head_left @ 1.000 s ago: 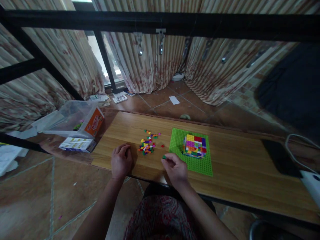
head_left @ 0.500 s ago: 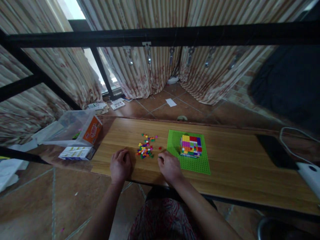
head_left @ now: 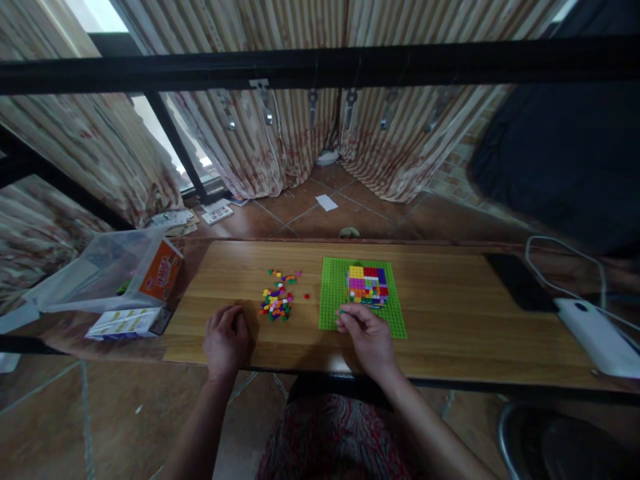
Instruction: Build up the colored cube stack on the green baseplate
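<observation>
A green baseplate [head_left: 331, 310] lies on the wooden table [head_left: 450, 313] with a multicoloured block of small bricks [head_left: 367, 285] built on it. My right hand [head_left: 367, 337] rests over the plate's near edge, fingers pinched on a small green brick [head_left: 341, 311], just in front of the block. My left hand [head_left: 226, 337] lies on the table with its fingers curled, beside a loose pile of small coloured bricks [head_left: 276, 301]. A single red brick [head_left: 307, 296] sits between the pile and the plate.
A clear plastic tub [head_left: 95, 270] with an orange label and a flat white box [head_left: 125, 323] sit at the table's left end. A black phone [head_left: 519, 290] and a white device with a cable [head_left: 597, 333] lie at the right. A black metal bar [head_left: 320, 67] crosses overhead.
My right hand has moved from beside the brick pile rightward onto the near edge of the green plate, holding the small green brick. My left hand stays put. The view has shifted.
</observation>
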`<action>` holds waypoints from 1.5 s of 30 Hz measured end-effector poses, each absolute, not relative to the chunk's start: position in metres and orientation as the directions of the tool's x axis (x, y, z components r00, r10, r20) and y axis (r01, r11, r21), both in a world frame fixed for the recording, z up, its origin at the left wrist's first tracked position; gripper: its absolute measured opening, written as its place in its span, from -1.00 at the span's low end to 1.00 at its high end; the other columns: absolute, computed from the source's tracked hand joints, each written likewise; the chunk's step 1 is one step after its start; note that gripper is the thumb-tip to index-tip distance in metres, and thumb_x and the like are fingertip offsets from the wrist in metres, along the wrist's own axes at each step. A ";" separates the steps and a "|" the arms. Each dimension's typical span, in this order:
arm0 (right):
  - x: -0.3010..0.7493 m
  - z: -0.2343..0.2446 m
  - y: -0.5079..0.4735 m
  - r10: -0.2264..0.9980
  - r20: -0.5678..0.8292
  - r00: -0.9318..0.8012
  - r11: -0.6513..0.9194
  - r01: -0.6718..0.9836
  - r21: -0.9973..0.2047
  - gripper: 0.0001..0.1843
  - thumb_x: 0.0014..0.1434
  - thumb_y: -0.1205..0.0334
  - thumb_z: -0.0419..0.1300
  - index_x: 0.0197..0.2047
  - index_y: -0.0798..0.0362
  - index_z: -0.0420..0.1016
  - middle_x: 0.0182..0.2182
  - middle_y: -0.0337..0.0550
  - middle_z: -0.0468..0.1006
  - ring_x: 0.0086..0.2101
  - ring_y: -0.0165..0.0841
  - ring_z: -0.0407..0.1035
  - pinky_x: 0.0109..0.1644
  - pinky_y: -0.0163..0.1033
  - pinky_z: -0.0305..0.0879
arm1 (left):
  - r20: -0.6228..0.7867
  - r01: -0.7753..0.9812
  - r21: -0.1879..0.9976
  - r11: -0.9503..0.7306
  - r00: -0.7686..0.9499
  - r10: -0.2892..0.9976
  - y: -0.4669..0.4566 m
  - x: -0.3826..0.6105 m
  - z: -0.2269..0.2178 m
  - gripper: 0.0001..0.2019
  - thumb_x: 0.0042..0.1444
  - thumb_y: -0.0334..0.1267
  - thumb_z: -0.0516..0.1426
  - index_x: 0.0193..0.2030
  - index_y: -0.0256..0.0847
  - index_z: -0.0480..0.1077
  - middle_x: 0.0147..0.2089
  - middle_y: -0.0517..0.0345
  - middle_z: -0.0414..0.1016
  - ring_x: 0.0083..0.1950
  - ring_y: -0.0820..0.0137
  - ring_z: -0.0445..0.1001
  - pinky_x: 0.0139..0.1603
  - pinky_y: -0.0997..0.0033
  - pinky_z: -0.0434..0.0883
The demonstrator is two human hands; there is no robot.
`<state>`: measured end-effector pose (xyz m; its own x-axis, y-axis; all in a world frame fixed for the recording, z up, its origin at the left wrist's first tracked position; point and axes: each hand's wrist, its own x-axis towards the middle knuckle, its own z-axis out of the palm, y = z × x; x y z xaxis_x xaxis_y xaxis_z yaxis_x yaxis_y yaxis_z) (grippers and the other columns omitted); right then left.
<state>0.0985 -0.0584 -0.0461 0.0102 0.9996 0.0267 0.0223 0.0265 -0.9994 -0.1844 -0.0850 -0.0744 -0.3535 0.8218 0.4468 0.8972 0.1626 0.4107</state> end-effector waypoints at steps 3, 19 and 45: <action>0.102 -0.042 -0.058 0.998 -0.012 0.061 -0.005 -0.108 -0.994 -0.79 0.10 0.06 0.26 -0.24 -0.01 0.52 -0.35 -0.20 0.62 -0.39 -0.36 0.51 -0.31 -0.21 0.49 | 0.449 0.900 0.403 0.166 -0.352 0.821 -0.085 -0.185 -0.074 -0.78 0.19 -0.20 0.03 -0.18 -0.16 0.48 -0.10 -0.02 0.53 -0.06 0.20 0.45 0.01 0.17 0.40; 0.131 -0.048 -0.064 0.983 0.014 0.183 0.006 0.049 -0.999 -0.76 0.17 0.06 0.20 -0.16 -0.02 0.56 -0.36 -0.19 0.60 -0.43 -0.37 0.47 -0.33 -0.24 0.42 | 0.476 0.917 0.370 0.146 -0.323 0.818 -0.082 -0.189 -0.075 -0.73 0.18 -0.17 0.02 -0.20 -0.22 0.51 -0.13 -0.04 0.54 -0.12 0.22 0.47 -0.06 0.20 0.42; 0.162 -0.060 -0.024 0.915 -0.038 0.401 0.034 -0.171 -0.985 -0.80 -0.10 0.09 0.39 -0.39 -0.02 0.63 -0.33 -0.17 0.58 -0.23 -0.28 0.43 -0.01 -0.11 0.32 | 0.397 0.793 0.359 -0.492 0.348 0.850 -0.041 0.025 -0.028 -0.60 0.23 -0.24 0.05 0.21 -0.16 0.31 0.32 -0.14 0.16 0.23 0.10 0.25 0.17 0.00 0.30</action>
